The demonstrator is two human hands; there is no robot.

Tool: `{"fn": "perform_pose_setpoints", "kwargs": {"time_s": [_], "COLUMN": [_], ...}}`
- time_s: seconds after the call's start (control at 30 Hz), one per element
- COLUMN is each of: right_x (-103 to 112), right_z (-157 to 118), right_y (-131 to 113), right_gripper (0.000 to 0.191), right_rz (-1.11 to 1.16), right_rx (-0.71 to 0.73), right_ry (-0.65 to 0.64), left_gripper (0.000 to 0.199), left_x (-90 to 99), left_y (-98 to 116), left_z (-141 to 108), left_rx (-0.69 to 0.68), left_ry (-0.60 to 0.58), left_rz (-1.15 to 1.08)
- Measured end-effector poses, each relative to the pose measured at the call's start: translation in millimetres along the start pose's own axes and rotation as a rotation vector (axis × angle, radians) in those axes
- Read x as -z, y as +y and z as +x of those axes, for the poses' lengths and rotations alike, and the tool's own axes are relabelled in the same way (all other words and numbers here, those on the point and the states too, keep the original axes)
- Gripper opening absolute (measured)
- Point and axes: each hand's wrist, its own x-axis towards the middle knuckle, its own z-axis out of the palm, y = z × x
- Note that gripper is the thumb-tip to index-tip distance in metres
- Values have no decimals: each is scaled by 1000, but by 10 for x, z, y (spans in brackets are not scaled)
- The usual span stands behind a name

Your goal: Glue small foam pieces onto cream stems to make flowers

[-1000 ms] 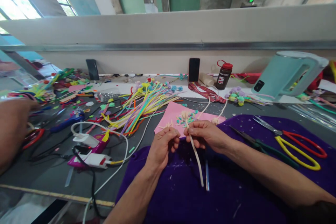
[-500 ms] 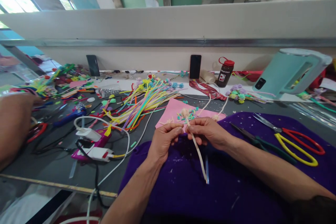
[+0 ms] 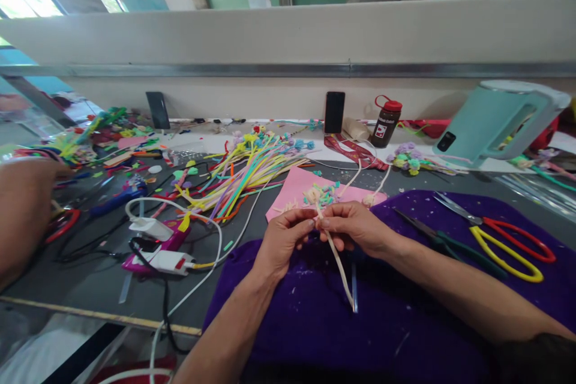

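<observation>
A cream-coloured fuzzy flower (image 3: 314,194) on a long cream stem (image 3: 338,265) leans upward between my hands. My right hand (image 3: 360,229) pinches the stem just below the flower head, and the stem's lower end hangs over the purple cloth (image 3: 297,318). My left hand (image 3: 284,239) is closed, thumb against fingers, right beside the stem. Whatever its fingertips hold is too small to make out. Behind the flower lies a pink sheet (image 3: 288,192) with small teal and yellow pieces (image 3: 327,194) on it.
Scissors with red and yellow handles (image 3: 517,246) and dark green pliers (image 3: 454,246) lie at right. Colourful fuzzy stems (image 3: 252,174) are heaped at centre-left. Nearby are a power strip (image 3: 173,243) with cables, a kettle (image 3: 490,123), a bottle (image 3: 387,125) and another person's arm (image 3: 27,210).
My left fingertips have come a little closer to my right fingertips at the stem. The flower head has tilted slightly left. The view has shifted slightly.
</observation>
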Motion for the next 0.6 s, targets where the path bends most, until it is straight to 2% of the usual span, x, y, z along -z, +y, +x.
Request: {"fn": "perform_pose_setpoints", "kwargs": {"time_s": [0.33, 0.5, 0.6], "right_x": [6, -24, -47], "right_z": [3, -6, -9], "right_y": [1, -16, -6], "right_gripper": [24, 24, 25], "right_rz": [4, -28, -86], "right_rx": [-7, 0, 4], "right_ry": [-13, -47, -64], "left_gripper": [26, 21, 19], "left_x": [25, -35, -57], "left_y": [-12, -30, -36], "left_z": [5, -12, -11], "left_rx": [-39, -138, -126], "left_ry": [94, 13, 42], "left_rz": [2, 9, -5]}}
